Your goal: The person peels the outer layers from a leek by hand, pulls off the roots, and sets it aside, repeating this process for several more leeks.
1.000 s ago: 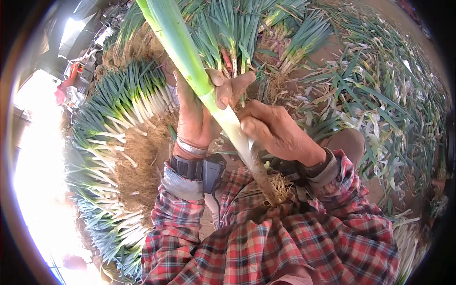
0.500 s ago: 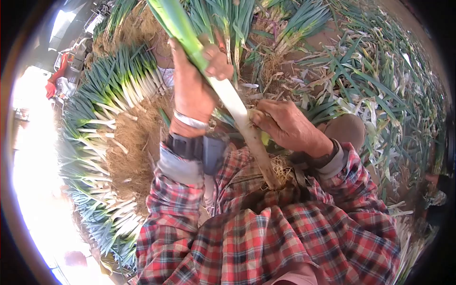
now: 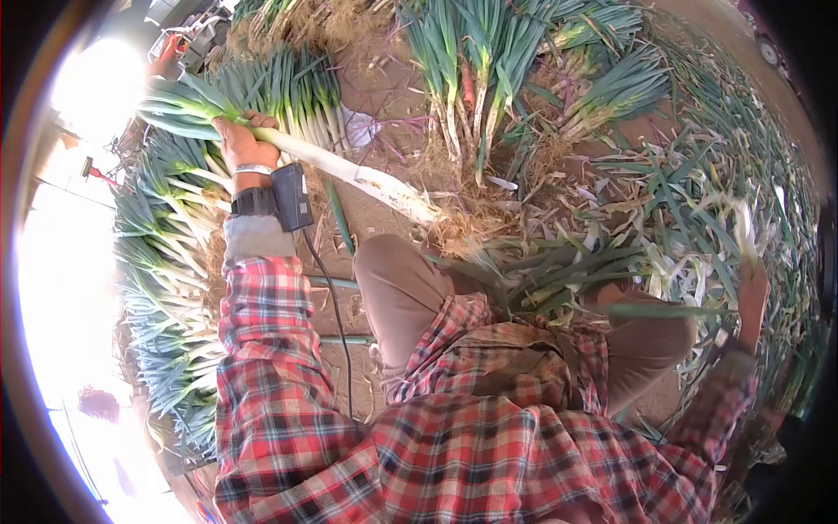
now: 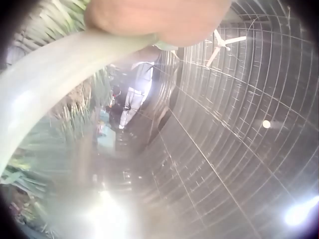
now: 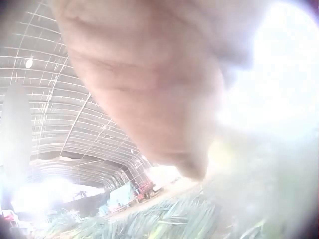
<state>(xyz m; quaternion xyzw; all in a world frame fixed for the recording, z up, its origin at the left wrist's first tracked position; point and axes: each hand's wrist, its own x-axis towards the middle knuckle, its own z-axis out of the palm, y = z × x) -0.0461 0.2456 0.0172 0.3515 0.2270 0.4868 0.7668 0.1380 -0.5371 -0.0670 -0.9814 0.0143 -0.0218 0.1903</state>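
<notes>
In the head view my left hand [image 3: 247, 144] grips a long green onion [image 3: 349, 173] where its white stalk turns green. Its leaves point to the left, and its soil-marked root end reaches out over the ground in front of my knees. The left wrist view shows the pale stalk [image 4: 47, 82] curving close under the fingers. Far out on the right, my right hand [image 3: 752, 293] holds a stripped outer leaf, with a whitish part [image 3: 745, 231] at the fingers and a green strip [image 3: 672, 310] trailing leftward. Blur hides much of that hand's fingers in the right wrist view.
A curved row of green onions [image 3: 161, 253] lies along my left. Tied bunches [image 3: 471, 79] stand ahead, with another bunch [image 3: 615, 96] beside them. Loose leaves [image 3: 716, 183] cover the ground on the right. More leaves [image 3: 559, 271] lie between my knees. A cable [image 3: 336, 306] hangs from the left wrist camera.
The left hand has swung the green onion outward to the left, and its root end has left my lap. The right hand has pulled away from the stalk and moved far right with a stripped leaf.
</notes>
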